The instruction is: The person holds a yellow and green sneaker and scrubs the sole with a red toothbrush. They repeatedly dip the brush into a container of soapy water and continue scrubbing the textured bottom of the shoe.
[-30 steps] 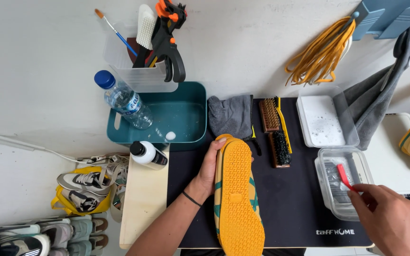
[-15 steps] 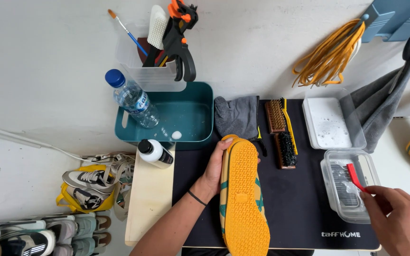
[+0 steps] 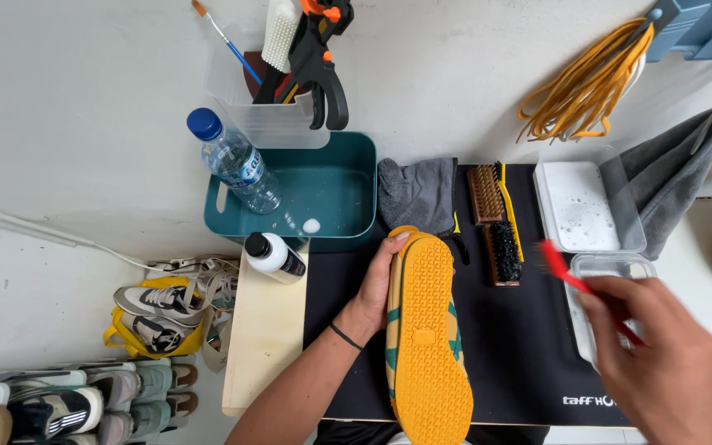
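Left hand (image 3: 375, 288) clamped on yellow-soled sneaker (image 3: 427, 330), sole up, exposed for scrubbing, mid black mat (image 3: 521, 346). Right hand (image 3: 661, 363) gripping red-handled brush (image 3: 566, 272), above clear tub (image 3: 611, 268) at mat's right edge.

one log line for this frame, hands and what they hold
left hand: grips yellow-soled shoe, sole up, on black mat | right hand: holds red-handled brush, blurred, beside clear tub
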